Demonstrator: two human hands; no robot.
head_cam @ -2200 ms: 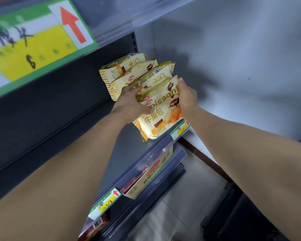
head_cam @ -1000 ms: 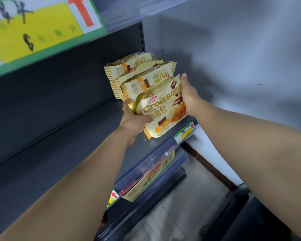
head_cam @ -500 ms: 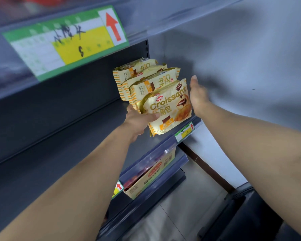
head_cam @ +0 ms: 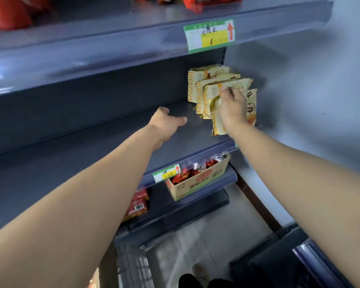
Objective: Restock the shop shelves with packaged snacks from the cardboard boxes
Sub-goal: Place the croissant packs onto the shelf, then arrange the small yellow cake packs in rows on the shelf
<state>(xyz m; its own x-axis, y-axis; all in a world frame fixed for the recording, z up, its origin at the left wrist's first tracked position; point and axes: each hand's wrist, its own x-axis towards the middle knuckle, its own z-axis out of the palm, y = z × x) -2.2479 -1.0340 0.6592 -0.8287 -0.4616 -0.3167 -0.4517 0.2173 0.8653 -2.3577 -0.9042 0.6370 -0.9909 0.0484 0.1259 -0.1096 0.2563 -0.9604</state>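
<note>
Middle shelf (head_cam: pixel 87 161): dark grey metal deck, bare along most of its length, with a dark back panel (head_cam: pixel 92 104) behind it. Stock on the shelf is one row of yellow-and-white snack packets (head_cam: pixel 206 84) at the far right end, standing upright one behind another, hard against the pale wall (head_cam: pixel 312 96) that closes off the bay. Right hand (head_cam: pixel 233 110): at the front of that row, knuckles toward the camera, fingers curled over the top edge of a packet and pinching it; the view is motion-blurred there. Left hand (head_cam: pixel 164 125): just left of the row, apart from it, low over the bare deck, fingers relaxed, thumb out, holding nothing. Upper shelf (head_cam: pixel 92 53): the same grey metal, with a green, white and yellow price label (head_cam: pixel 209 36) bearing a red arrow on its front edge, directly above the packets; red packets (head_cam: pixel 6 13) lie on top, mostly cut off by the frame. Front rail of the middle shelf: a smaller price tag (head_cam: pixel 166 173) of the same pattern. Lower shelf: an open cardboard box (head_cam: pixel 195 186) holding red wrapped snacks (head_cam: pixel 181 176), and further left a red pack (head_cam: pixel 137 202) with a barcode. Floor (head_cam: pixel 220 235): pale tiles, with a brown skirting strip (head_cam: pixel 256 204) at the foot of the wall. Bottom right corner: a dark object (head_cam: pixel 279 265), not identifiable.
</note>
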